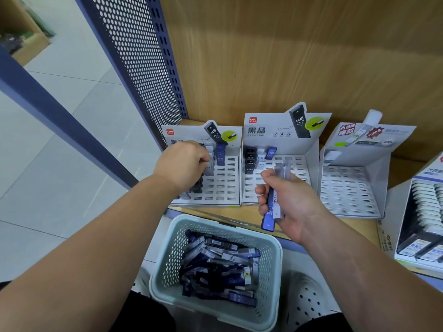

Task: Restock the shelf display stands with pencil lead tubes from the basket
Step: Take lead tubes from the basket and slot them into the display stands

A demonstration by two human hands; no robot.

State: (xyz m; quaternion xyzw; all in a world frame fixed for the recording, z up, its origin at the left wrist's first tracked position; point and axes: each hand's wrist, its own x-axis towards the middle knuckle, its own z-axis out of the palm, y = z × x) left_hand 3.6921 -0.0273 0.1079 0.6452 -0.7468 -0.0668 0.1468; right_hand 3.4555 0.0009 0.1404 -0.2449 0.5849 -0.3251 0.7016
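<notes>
At the left stand [223,185], left hand [183,164] curled over slots, grasp hidden; right hand [294,202] grips spare tubes [269,212]. Seat each upright, fully down.

1. Left arm [96,224]: bare, extended forward from the lower left, wrist held straight.
2. Left hand [183,161]: seen from the back, knuckles up, fingers [203,161] curled downward; anything held is hidden.
3. Right arm [359,267]: bare, extended from the lower right, angled inward.
4. Right hand [290,200]: raised, fingers [262,190] curled round a bundle of pencil lead tubes [269,212], which is gripped upright.
</notes>
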